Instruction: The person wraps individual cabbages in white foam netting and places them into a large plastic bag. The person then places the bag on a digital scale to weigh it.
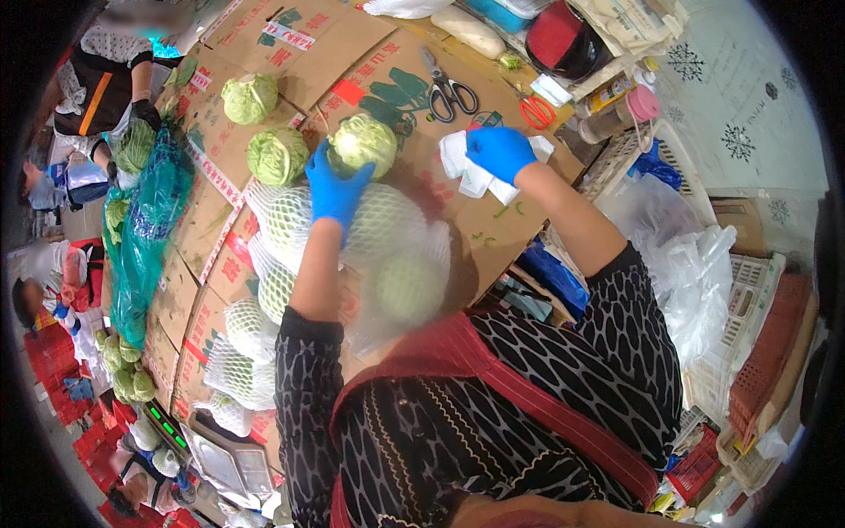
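My left hand (340,191), in a blue glove, has its fingers spread around the near side of a pale green cabbage head (363,142). My right hand (500,153), gloved in blue too, has its fingers bent down on white paper sheets (475,178); its fingertips are hidden. Two more bare cabbages (277,156) (249,99) stand left of my left hand. Several cabbages in white foam net sleeves (280,214) lie below it, and a blurred one in clear plastic (409,280) is close to my body.
Black-handled scissors (451,92) and red-handled scissors (537,112) lie on the cardboard tabletop (403,56). At right are a pink-lidded bottle (617,115) and a crate with plastic bags (693,277). Across at left, a co-worker's gloved hands touch a cabbage (135,146) by a green bag (142,257).
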The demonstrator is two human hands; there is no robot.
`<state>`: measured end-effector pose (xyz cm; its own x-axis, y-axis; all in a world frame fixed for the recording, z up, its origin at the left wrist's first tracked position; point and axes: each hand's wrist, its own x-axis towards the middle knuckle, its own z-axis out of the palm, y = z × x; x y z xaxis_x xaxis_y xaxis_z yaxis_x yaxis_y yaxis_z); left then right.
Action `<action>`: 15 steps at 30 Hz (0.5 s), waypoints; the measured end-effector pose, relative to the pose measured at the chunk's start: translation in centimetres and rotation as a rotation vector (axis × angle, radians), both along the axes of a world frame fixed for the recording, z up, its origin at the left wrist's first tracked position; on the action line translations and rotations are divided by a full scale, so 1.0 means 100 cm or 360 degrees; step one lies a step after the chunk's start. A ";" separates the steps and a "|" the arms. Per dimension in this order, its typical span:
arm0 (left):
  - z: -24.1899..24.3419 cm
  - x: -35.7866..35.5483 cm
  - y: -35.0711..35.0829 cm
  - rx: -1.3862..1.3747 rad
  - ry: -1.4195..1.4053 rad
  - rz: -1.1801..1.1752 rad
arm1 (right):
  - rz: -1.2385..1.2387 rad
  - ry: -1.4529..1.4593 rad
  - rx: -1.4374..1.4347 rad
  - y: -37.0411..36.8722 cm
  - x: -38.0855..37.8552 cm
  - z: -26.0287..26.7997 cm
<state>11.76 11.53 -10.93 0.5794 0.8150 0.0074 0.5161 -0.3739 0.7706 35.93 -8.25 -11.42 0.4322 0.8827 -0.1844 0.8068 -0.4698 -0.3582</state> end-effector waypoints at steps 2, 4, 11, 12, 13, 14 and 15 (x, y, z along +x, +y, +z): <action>0.011 0.000 -0.010 0.0159 -0.0098 -0.0009 | 0.0076 0.0069 -0.0092 -0.025 -0.012 -0.008; 0.020 0.000 -0.017 0.0289 -0.0170 -0.0118 | 0.0129 0.0080 0.0021 -0.040 -0.024 -0.021; 0.047 -0.005 -0.056 0.0400 -0.0366 -0.0349 | 0.0051 -0.0187 -0.0050 -0.045 -0.031 -0.051; 0.049 -0.007 -0.061 0.0333 -0.0373 -0.0390 | 0.0039 -0.0130 -0.0050 -0.043 -0.031 -0.047; 0.052 -0.009 -0.067 0.0265 -0.0381 -0.0431 | 0.0028 -0.0073 -0.0051 -0.041 -0.030 -0.042; 0.055 -0.009 -0.074 0.0087 -0.0422 -0.0465 | 0.0017 -0.0015 -0.0052 -0.040 -0.030 -0.038; 0.051 -0.009 -0.081 0.0084 -0.0509 -0.0508 | 0.0039 -0.0087 0.0008 -0.041 -0.034 -0.034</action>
